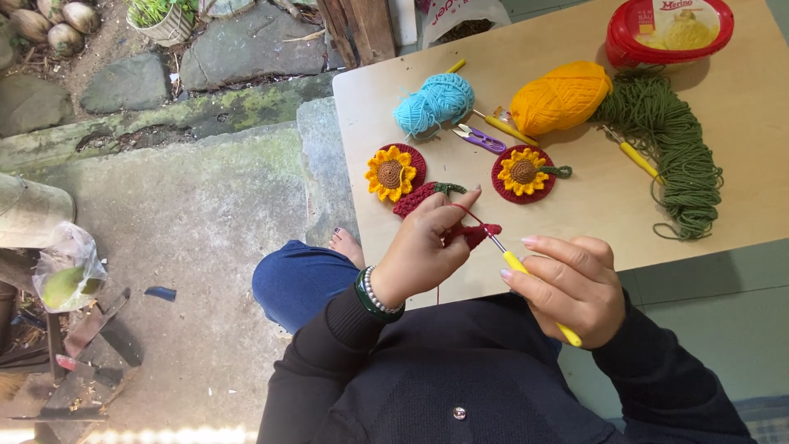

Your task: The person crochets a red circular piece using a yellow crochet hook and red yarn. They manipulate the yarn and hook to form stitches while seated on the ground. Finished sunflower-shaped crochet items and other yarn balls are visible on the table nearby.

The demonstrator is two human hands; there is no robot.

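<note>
Small dark red crochet piece [477, 234] — centre of frame, just below the table's near edge, pinched between fingers. Red yarn strand [462, 212] running up over the raised forefinger.

Left hand [427, 247] — centre, palm turned inward, fingers curled and grasping the red piece, forefinger extended upward; beaded bracelet and dark band [374, 294] at the wrist, black sleeve below.

Right hand [571, 284] — lower right of centre, closed around a yellow-handled crochet hook [526, 275], metal tip set into the red piece, handle end protruding below the palm.

Wooden table [740, 107] — upper right. On it: two sunflower coasters on red rounds, one [393, 173] left, one [523, 173] right; red strawberry-shaped piece with green top [423, 195] between; turquoise yarn ball [434, 103]; orange-yellow yarn ball [561, 97]; loose green yarn hank [674, 148]; purple thread snips [481, 138]; second yellow-handled hook [637, 156] beside the green yarn.

Red plastic tub [670, 31] — upper right corner, lid closed, contents not visible.

Clear plastic bag [67, 271] — far left, holding something green.

Woven pot with green plant [160, 18] — upper left, on stone paving.
</note>
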